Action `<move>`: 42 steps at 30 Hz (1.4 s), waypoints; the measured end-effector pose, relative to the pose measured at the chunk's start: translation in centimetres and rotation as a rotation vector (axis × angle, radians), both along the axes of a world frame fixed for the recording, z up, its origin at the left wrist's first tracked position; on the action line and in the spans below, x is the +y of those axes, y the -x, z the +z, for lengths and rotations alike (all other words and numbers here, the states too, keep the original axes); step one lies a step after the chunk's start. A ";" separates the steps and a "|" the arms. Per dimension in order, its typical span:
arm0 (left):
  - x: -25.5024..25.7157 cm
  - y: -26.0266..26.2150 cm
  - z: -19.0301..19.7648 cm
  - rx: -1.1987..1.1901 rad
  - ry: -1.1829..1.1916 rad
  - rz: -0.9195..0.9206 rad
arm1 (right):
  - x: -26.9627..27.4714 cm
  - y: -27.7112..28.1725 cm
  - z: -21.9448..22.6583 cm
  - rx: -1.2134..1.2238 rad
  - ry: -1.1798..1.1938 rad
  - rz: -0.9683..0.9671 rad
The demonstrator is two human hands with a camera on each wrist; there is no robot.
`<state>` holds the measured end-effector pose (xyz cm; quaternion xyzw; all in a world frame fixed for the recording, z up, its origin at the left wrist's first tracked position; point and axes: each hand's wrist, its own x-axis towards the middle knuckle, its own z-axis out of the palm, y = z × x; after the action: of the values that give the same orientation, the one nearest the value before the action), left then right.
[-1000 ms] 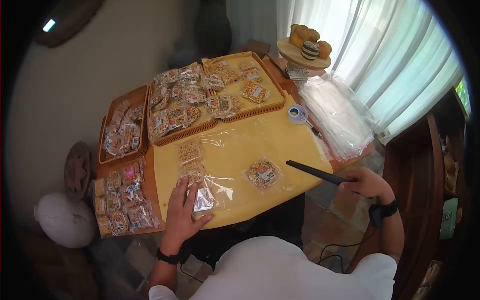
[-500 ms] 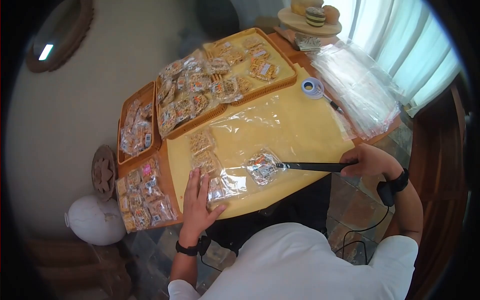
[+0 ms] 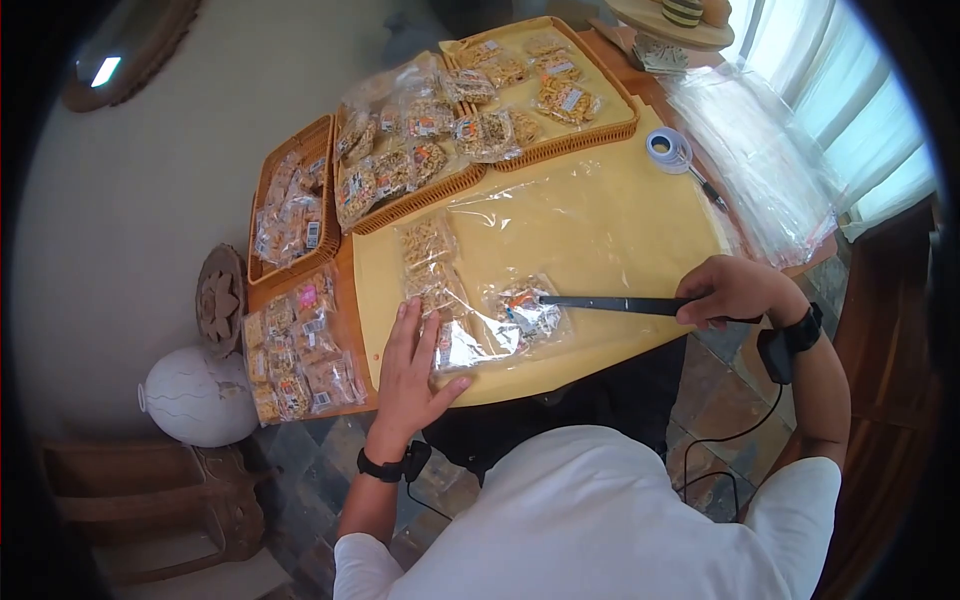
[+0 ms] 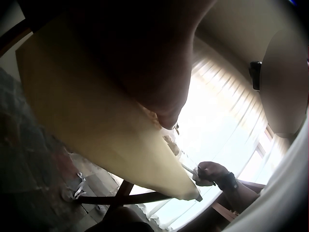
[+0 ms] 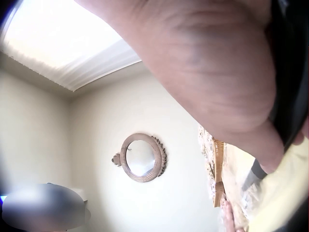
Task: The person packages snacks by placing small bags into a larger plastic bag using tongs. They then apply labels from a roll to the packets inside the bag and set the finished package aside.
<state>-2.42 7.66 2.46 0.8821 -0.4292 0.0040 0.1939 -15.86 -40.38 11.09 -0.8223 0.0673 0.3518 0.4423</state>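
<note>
My right hand grips one end of a long, thin black tool, its exact kind not clear. The tool's far tip overlaps a labelled snack packet on the right of a large clear plastic bag. My left hand lies with fingers extended at the bag's lower left, fingertips on a nutty snack packet. Another packet lies above that one, and a shiny packet sits beside my left fingers. In the right wrist view, the palm hides most of the tool.
Yellow paper covers the table. Wicker trays of packets line its back, with a smaller basket at left. Bundled snack packs lie left of the paper. A tape roll and stacked clear bags lie right.
My right hand has brought the tool leftward, so its tip now overlaps the right-hand packet. The left hand stays on the bag. The head view has shifted.
</note>
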 end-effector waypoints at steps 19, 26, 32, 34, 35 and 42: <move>0.1 0.0 0.2 -0.003 0.038 0.014 | 0.7 0.8 2.1 0.004 0.119 -0.061; 0.1 0.2 0.3 -0.022 0.045 0.026 | 2.7 -0.6 -0.8 -0.201 0.119 -0.038; 0.1 0.5 0.7 0.003 0.045 0.033 | -0.4 0.3 2.6 -0.023 0.244 -0.079; 0.1 0.4 0.9 0.007 0.080 0.039 | -4.1 1.3 3.5 0.016 0.174 -0.119; 0.1 0.4 0.8 0.011 0.073 0.027 | -6.5 1.6 3.7 0.060 0.062 -0.179; 0.4 0.5 0.6 0.034 0.118 0.040 | -2.4 -4.9 3.9 -0.095 -0.220 -0.375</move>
<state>-2.88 8.05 3.07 0.8775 -0.4072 0.0180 0.2527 -10.98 -42.76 15.01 -0.7578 0.1592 0.2294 0.5897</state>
